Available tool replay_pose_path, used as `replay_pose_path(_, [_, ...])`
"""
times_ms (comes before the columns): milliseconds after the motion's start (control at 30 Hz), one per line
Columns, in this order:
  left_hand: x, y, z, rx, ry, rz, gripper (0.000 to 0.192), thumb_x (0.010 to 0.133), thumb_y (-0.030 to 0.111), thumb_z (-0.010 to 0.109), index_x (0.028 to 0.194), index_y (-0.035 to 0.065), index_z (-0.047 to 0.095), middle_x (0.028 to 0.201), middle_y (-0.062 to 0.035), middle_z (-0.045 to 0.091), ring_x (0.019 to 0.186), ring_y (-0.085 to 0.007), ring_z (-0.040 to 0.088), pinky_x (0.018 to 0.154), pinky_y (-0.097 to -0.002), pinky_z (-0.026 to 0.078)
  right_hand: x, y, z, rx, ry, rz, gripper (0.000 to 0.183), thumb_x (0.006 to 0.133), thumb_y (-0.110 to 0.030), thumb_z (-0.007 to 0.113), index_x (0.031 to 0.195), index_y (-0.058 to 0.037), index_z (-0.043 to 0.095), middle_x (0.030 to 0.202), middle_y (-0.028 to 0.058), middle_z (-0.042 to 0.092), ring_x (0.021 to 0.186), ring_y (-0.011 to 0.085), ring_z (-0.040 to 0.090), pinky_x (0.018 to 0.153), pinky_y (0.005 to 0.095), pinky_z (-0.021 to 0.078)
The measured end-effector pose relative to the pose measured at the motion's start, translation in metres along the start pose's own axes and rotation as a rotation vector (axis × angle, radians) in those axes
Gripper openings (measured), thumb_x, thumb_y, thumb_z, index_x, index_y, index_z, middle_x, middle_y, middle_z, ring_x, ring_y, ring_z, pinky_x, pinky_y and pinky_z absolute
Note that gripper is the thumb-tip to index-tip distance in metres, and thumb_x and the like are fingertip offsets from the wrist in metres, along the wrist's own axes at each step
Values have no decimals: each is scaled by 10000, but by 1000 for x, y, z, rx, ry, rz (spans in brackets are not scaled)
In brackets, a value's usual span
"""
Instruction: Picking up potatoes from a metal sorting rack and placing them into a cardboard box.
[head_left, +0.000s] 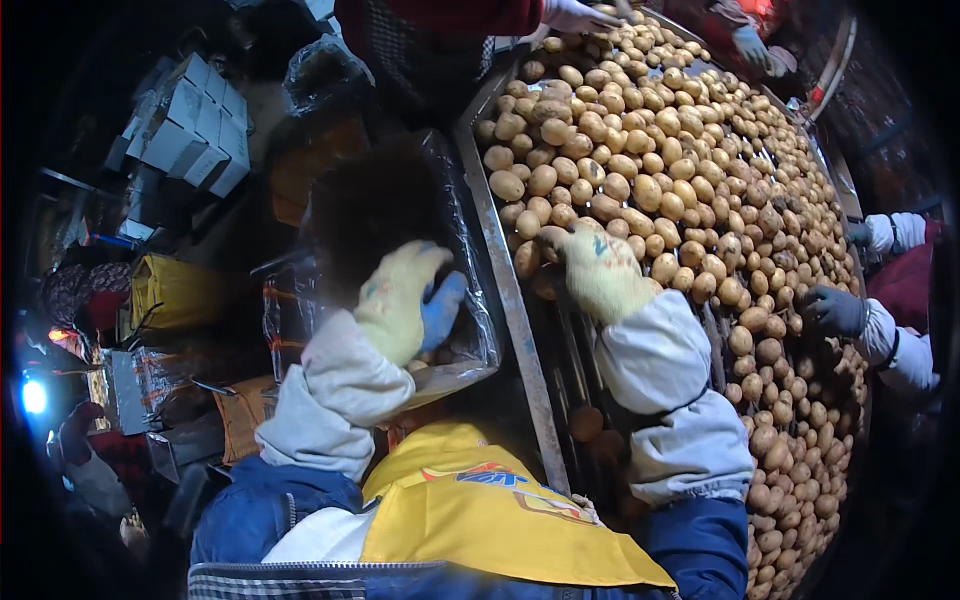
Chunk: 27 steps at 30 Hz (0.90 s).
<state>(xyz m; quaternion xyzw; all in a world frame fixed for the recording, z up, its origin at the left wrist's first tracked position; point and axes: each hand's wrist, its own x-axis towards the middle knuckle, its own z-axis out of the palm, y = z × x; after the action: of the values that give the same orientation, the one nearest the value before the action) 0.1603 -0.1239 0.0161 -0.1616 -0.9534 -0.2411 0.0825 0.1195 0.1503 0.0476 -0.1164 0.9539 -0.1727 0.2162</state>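
Observation:
Potatoes (679, 169) lie thickly over a slatted sorting table with a rusty metal edge (519, 341). My right hand (604, 270), in a pale yellow glove, reaches over that edge with its fingers curled down among the potatoes. The palm is hidden, so whether it grips a potato does not show. Left of the table stands a box lined with clear plastic film (480, 330). Over its opening is my left hand (405, 300), gloved with a blue palm, thumb apart from the fingers and nothing visible between them. A few potatoes (442, 356) show inside the box below it.
Across the table a co-worker's gloved hands (836, 309) reach to the potatoes. Other people's gloved hands (581, 16) (750, 46) are at the far end. White cartons (199, 124) are stacked at upper left. An orange box (244, 412) and a yellow bag (176, 292) stand left.

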Motion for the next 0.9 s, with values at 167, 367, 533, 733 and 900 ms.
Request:
replay_pose_path(167, [-31,26,25,-434,-254,-143,222,975,260,777,1112,85,788,1003,-153,757,912,-319,752,813,-413,593,38,46,44,-86,255,-98,514,938,-347,768,1434,-267,658,1159,209,730,1114,403,713,934,527,546])
replay_pose_path(367, [-40,46,31,-462,-176,-21,186,952,221,804,1078,86,782,957,-158,750,801,-318,737,709,-404,577,-3,26,38,702,386,304,628,1013,-375,747,1580,-198,543,1174,230,764,1036,335,774,885,469,610])
replay_pose_path(533, [-28,35,33,-489,-323,-36,218,995,298,707,1080,118,795,1011,-170,757,988,-399,737,872,-494,588,-7,-24,12,434,537,-189,686,1044,-264,729,1627,-65,427,1270,266,720,1097,358,742,944,444,584])
replay_pose_path(733, [-4,56,3,-440,-463,-140,329,1042,392,626,1030,118,808,949,-185,759,952,-411,733,855,-511,581,46,80,-15,62,654,15,619,979,-469,713,1429,-57,606,1355,251,672,1250,425,650,1046,572,489])
replay_pose_path(900, [22,56,16,-500,-311,36,183,997,219,740,1074,60,788,898,-174,745,820,-337,743,731,-434,583,41,107,12,-252,431,12,758,976,-621,649,1573,-173,515,1654,257,423,1541,515,349,1227,706,233])
